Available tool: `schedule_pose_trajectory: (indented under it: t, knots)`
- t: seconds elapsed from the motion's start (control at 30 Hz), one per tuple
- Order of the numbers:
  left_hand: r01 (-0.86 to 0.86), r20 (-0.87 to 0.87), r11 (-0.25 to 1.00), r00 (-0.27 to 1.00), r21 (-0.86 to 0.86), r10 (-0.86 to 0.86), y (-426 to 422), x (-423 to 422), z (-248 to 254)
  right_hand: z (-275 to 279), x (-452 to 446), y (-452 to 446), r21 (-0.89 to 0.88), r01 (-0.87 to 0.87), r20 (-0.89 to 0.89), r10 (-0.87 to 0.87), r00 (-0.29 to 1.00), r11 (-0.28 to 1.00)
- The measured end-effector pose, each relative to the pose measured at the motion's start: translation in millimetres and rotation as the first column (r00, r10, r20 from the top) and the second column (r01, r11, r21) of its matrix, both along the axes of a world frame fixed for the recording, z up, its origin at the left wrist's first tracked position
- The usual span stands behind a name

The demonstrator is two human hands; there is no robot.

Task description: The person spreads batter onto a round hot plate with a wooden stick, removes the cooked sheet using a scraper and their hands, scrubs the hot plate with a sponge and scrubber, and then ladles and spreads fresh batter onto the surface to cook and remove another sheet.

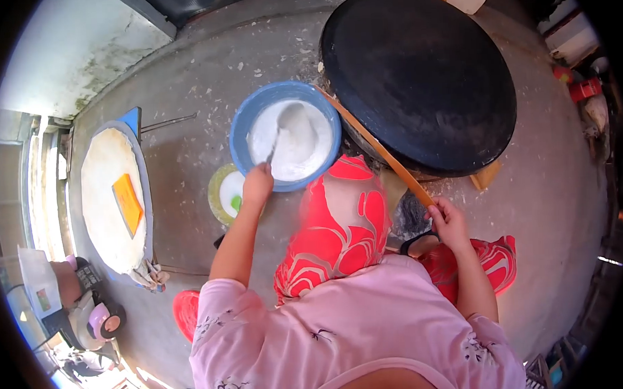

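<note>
My left hand (258, 184) is closed round the handle of a ladle (293, 118), whose bowl rests in the white batter (303, 151) inside a blue basin (239, 143). My right hand (448, 220) grips the near end of a long, thin wooden stick (378, 147). The stick slants away to the left, along the edge of a large round black griddle (420, 77), and its far end reaches the basin's right rim. Beside the basin, at its lower left, stands a smaller yellowish-green bowl (215, 192) with white contents and something green in it.
On the left, a round board or table bears a pale flat round sheet (109, 195) and an orange scraper-like piece (128, 201). A scooter (96, 315) stands at the lower left. Red objects (585, 89) lie at the far right. Below the griddle is a dark plastic bag (412, 215).
</note>
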State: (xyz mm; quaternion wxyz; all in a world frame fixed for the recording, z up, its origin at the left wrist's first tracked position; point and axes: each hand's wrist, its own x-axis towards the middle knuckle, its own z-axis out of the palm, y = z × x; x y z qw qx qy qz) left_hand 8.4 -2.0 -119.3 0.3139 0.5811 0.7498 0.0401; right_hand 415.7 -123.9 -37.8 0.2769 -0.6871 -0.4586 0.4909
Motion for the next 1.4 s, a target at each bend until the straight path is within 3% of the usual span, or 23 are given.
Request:
schedule_pose_trajectory:
  t: [0.07, 0.1, 0.13, 0.23, 0.33, 0.4, 0.43, 0.5, 0.57, 0.6, 0.63, 0.67, 0.7, 0.73, 0.8, 0.83, 0.9, 1.07, 1.17, 1.27, 1.4]
  knots:
    - [-0.155, -0.138, 0.986, 0.977, 0.068, 0.163, 13, 9, -13, 0, -2, 5, -0.023, 0.006, -0.015, -0.006, 1.000, 1.000]
    - [-0.041, -0.190, 0.999, 0.981, 0.012, 0.042, 9, 9, -28, 0, -4, 4, -0.020, 0.011, -0.016, -0.011, 1.000, 1.000]
    - [-0.041, -0.187, 0.999, 0.981, 0.017, 0.044, -1, 0, -40, 1, -4, 5, -0.012, 0.013, -0.029, -0.013, 0.999, 1.000]
    - [0.076, -0.082, 0.996, 0.993, -0.047, -0.079, -20, -23, -6, 2, -1, 7, -0.020, 0.009, -0.030, -0.009, 1.000, 1.000]
    - [-0.043, -0.043, 0.999, 0.998, -0.031, 0.041, -29, -41, 17, -6, 1, 2, -0.049, 0.009, -0.036, -0.011, 0.999, 0.999]
    - [-0.122, -0.281, 0.992, 0.953, 0.001, 0.118, -23, -37, 12, -8, 2, 2, -0.042, 0.018, -0.049, -0.020, 0.999, 0.999]
    - [-0.130, -0.306, 0.988, 0.947, -0.079, 0.100, -21, -38, -19, -7, 2, 3, -0.040, 0.024, -0.062, -0.026, 0.998, 0.999]
    - [-0.074, -0.238, 0.990, 0.970, -0.120, 0.044, -18, -7, -33, -5, 2, 5, -0.033, 0.035, -0.070, -0.037, 0.997, 0.999]
    - [-0.077, 0.021, 0.982, 0.996, -0.170, 0.081, -8, 5, -68, -1, -1, 7, -0.022, 0.045, -0.062, -0.046, 0.997, 0.999]
    - [-0.073, 0.023, 0.983, 0.997, -0.166, 0.078, -8, 6, -92, -1, -1, 7, -0.019, 0.048, -0.060, -0.049, 0.997, 0.999]
    - [-0.284, 0.254, 0.894, 0.889, -0.348, 0.381, -6, 6, -117, -1, 0, 8, -0.016, 0.049, -0.076, -0.050, 0.996, 0.999]
    - [-0.399, 0.395, 0.726, 0.642, -0.560, 0.657, -5, 7, -128, -2, 0, 8, -0.016, 0.050, -0.092, -0.051, 0.994, 0.999]
    - [-0.385, 0.534, 0.637, 0.348, -0.668, 0.770, -4, 13, -110, -1, 0, 8, -0.013, 0.050, -0.090, -0.051, 0.995, 0.999]
    - [-0.382, 0.538, 0.640, 0.347, -0.667, 0.768, -6, 12, -91, 0, -1, 9, -0.019, 0.061, -0.107, -0.063, 0.992, 0.998]
    - [0.031, 0.436, 0.448, -0.182, -0.893, 0.881, -15, 3, -55, 1, 0, 9, -0.022, 0.077, -0.122, -0.079, 0.989, 0.997]
    - [0.034, 0.438, 0.450, -0.181, -0.892, 0.881, -21, 2, -38, 1, 0, 8, -0.015, 0.064, -0.126, -0.065, 0.990, 0.998]
    - [0.028, 0.405, 0.435, -0.314, -0.900, 0.859, -32, -2, -9, 0, 0, 8, -0.002, 0.050, -0.132, -0.050, 0.990, 0.999]
    - [-0.001, 0.529, 0.553, -0.297, -0.833, 0.795, -56, -34, 45, -7, 4, 2, 0.020, 0.166, -0.239, -0.156, 0.958, 0.986]
    - [-0.211, 0.743, 0.723, -0.022, -0.658, 0.669, -67, -37, 94, -6, 9, 1, 0.000, 0.210, -0.298, -0.201, 0.933, 0.978]
    - [-0.290, 0.831, 0.810, 0.077, -0.510, 0.551, -75, -41, 128, -3, 11, 0, -0.037, 0.253, -0.344, -0.250, 0.905, 0.967]
    - [-0.325, 0.883, 0.846, 0.063, -0.422, 0.465, -72, -37, 165, 4, 20, -6, -0.100, 0.157, -0.431, -0.185, 0.883, 0.983]
